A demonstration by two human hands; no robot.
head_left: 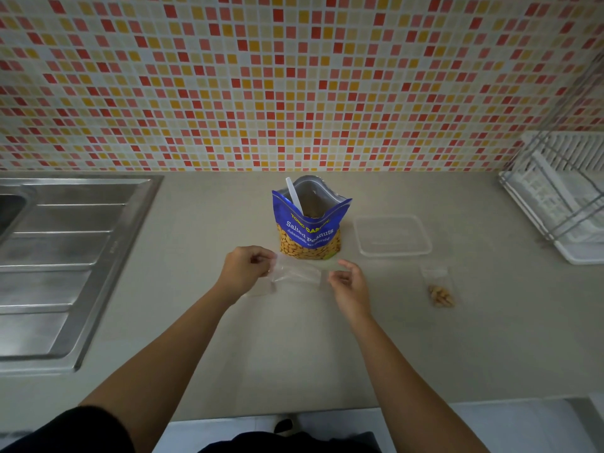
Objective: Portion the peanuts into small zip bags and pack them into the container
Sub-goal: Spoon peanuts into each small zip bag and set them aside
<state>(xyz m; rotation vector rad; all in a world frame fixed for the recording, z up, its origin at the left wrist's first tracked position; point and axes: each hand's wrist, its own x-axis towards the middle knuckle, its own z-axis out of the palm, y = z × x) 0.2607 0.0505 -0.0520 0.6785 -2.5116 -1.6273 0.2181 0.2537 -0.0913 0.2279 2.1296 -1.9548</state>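
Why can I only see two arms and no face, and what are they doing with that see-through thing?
The camera sits on the person's head and looks forward and down, so you see what they see: their own two arms reaching out over a kitchen counter. There is only this one picture, taken from above.

The left hand and the right hand are each pinching one end of an empty zip bag, a small clear plastic one, apparently getting it ready.

Just behind it stands an open blue peanut bag with a white spoon sticking out. To the right is a clear container, which looks empty. Nearer, a filled zip bag with a few peanuts lies on the counter.

A metal sink is on the left and a white dish rack on the far right.
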